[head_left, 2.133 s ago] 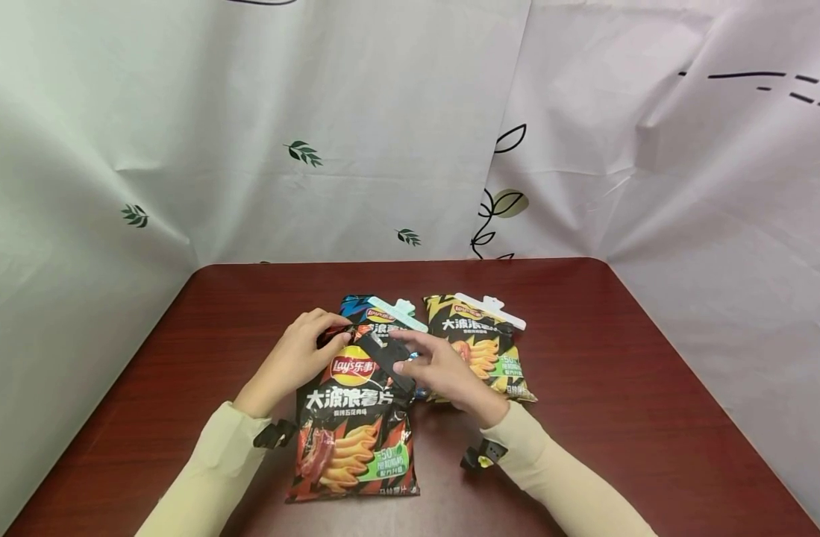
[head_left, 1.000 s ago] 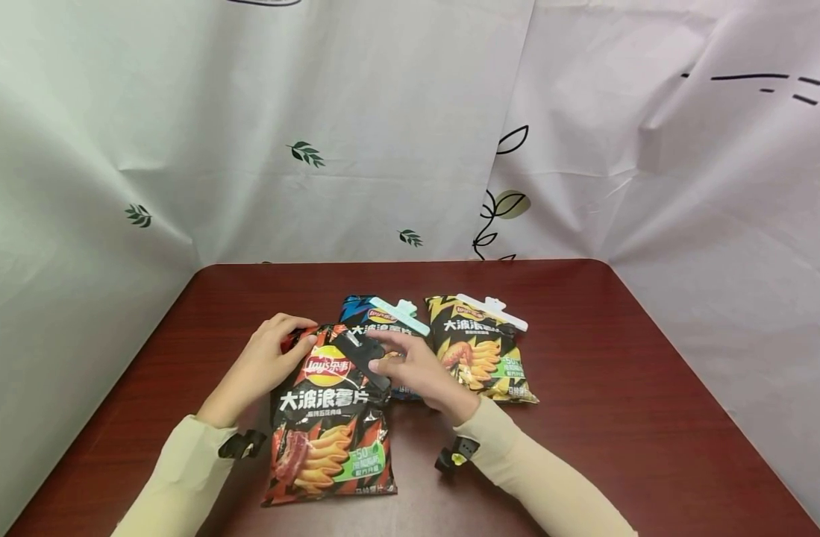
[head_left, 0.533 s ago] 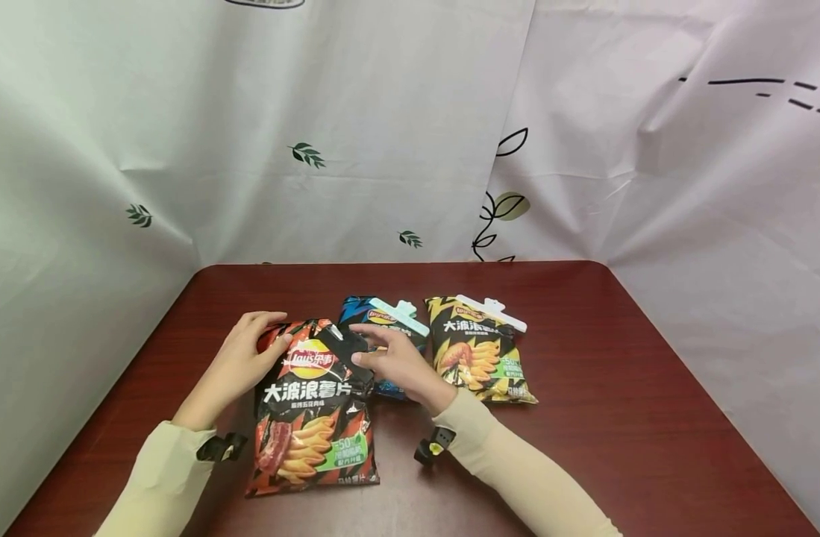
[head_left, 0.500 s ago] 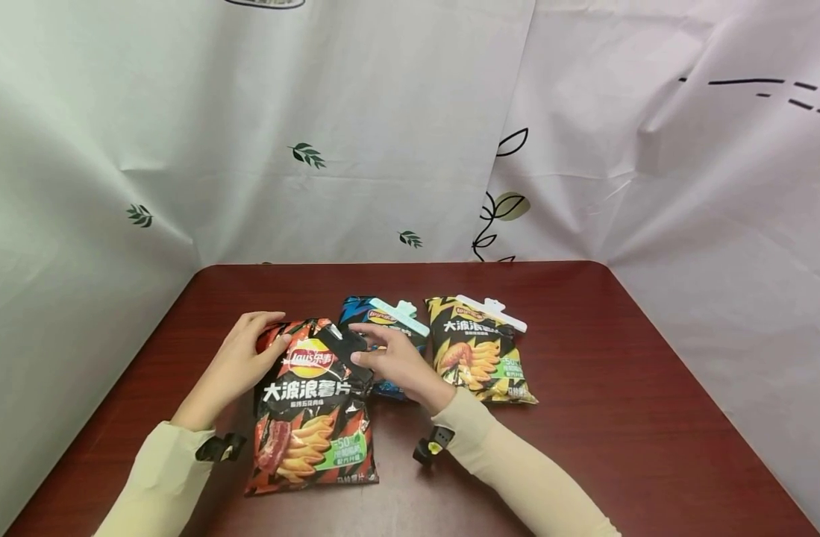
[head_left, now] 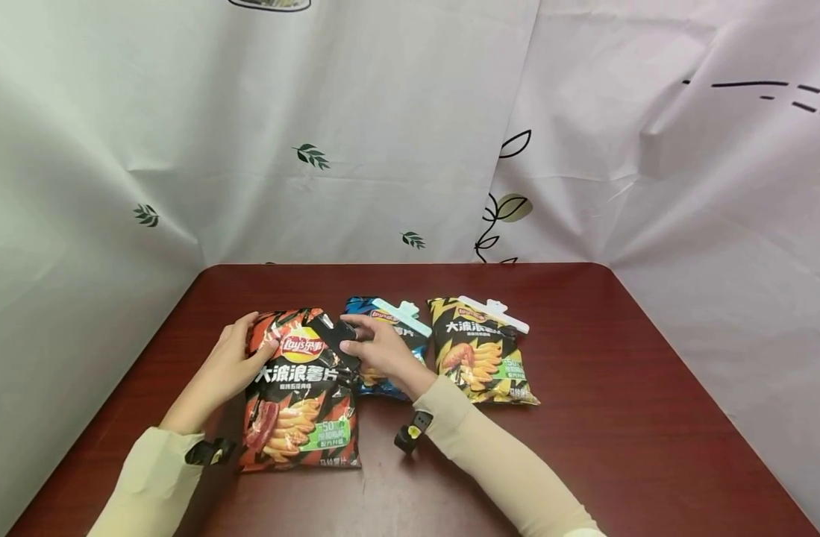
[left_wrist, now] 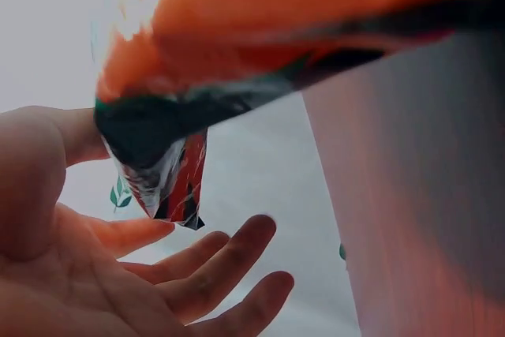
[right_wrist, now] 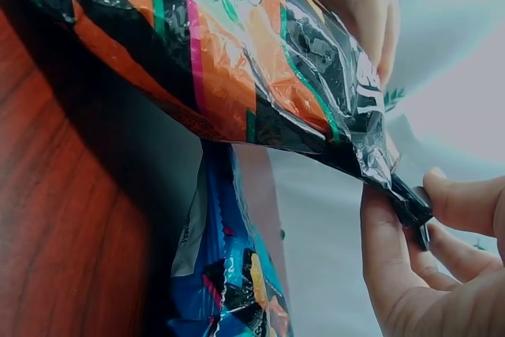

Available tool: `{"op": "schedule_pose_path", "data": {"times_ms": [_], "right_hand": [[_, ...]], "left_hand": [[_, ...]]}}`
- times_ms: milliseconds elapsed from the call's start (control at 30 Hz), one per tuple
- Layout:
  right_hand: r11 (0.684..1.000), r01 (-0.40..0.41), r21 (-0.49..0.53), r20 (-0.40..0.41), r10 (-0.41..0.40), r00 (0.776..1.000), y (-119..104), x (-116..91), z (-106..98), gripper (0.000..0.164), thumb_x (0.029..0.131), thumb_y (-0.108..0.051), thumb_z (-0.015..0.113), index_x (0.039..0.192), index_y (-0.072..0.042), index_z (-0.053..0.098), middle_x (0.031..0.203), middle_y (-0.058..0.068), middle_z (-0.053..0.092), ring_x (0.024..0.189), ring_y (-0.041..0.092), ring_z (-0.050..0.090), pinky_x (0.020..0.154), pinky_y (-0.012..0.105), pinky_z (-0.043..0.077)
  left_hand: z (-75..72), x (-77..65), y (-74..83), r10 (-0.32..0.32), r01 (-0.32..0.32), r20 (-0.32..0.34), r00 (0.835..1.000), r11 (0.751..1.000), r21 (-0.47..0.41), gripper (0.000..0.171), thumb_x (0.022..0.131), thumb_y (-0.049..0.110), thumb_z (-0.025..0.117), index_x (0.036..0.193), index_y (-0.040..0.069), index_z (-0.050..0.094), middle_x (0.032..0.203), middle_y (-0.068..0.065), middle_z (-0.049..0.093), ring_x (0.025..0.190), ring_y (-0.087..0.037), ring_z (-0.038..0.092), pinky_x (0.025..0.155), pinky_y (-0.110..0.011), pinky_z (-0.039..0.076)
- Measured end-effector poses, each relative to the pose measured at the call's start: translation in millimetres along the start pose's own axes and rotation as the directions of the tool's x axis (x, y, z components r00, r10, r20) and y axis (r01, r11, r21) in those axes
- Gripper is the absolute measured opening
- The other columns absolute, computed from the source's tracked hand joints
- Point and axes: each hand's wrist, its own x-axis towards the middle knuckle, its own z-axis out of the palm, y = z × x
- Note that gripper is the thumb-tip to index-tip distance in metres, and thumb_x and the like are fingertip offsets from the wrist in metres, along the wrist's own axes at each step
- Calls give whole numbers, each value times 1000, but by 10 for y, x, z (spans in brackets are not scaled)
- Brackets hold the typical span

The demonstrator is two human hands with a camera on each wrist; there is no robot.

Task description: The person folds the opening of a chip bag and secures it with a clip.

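Observation:
A red-and-black bag of potato chips [head_left: 295, 406] is tilted up above the table, nearest the person. My left hand [head_left: 224, 365] pinches its upper left edge, thumb in front and fingers behind; the left wrist view shows the bag's corner [left_wrist: 189, 187] by the index finger. Across the bag's upper right corner sits a black bag clip [head_left: 332, 337]. My right hand [head_left: 386, 354] pinches this clip between thumb and fingers. From the right wrist view, the clip [right_wrist: 410, 203] lies at the bag's edge between the thumb and the fingers.
Behind the right hand lies a blue chip bag [head_left: 383, 384], partly covered, with a mint-green clip [head_left: 403, 317]. A yellow-and-black chip bag [head_left: 480, 358] with a white clip [head_left: 493, 312] is to its right. All are on the dark red table [head_left: 618, 418], before white curtains [head_left: 396, 112].
Both hands have carried the red bag leftward, and lately a little away from the person, with its bottom edge rising. More of the blue bag shows now. The blue and yellow bags have not moved.

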Motion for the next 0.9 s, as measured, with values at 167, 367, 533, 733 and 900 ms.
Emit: {"op": "schedule_pose_path", "data": {"times_ms": [167, 367, 533, 733, 900], "right_hand": [[1000, -22, 17, 2, 22, 1000, -13, 76, 15, 46, 91, -11, 65, 135, -24, 57, 115, 10, 57, 60, 14, 48, 53, 33, 45], [998, -30, 55, 20, 29, 999, -3, 139, 41, 46, 92, -8, 64, 135, -21, 56, 106, 9, 58, 59, 15, 48, 50, 32, 41], [996, -46, 73, 18, 45, 999, 8, 191, 65, 46, 92, -9, 64, 136, -21, 56, 102, 9, 63, 72, 14, 62, 54, 30, 49], [996, -74, 43, 19, 73, 997, -8, 238, 100, 49, 91, -15, 67, 138, -23, 54, 124, 12, 60, 87, 16, 66, 67, 35, 56], [995, -80, 51, 45, 78, 996, -25, 288, 169, 50, 91, -14, 67, 139, -21, 53, 121, 12, 62, 90, 18, 67, 73, 37, 58]], "left_hand": [[-9, -7, -37, -21, 22, 44, 999, 1000, -20, 77, 99, 35, 51, 148, -9, 13, 138, -40, 32, 120, -52, 43, 90, -63, 41], [-9, -22, -50, -57, 58, 71, 996, 998, -9, 77, 98, 41, 50, 149, -5, 14, 134, -40, 41, 114, -50, 52, 85, -58, 46], [-21, -28, -57, -76, 78, 81, 994, 997, -12, 79, 98, 43, 49, 149, -6, 13, 128, -39, 47, 107, -45, 57, 80, -52, 49], [-66, -18, -93, -78, 78, 75, 994, 997, 4, 77, 98, 44, 49, 149, -6, 19, 127, -38, 49, 106, -44, 58, 79, -52, 49], [-120, 14, -160, -79, 76, 65, 995, 996, 38, 75, 98, 42, 49, 147, -8, 23, 131, -38, 46, 112, -49, 52, 85, -58, 46]]}}
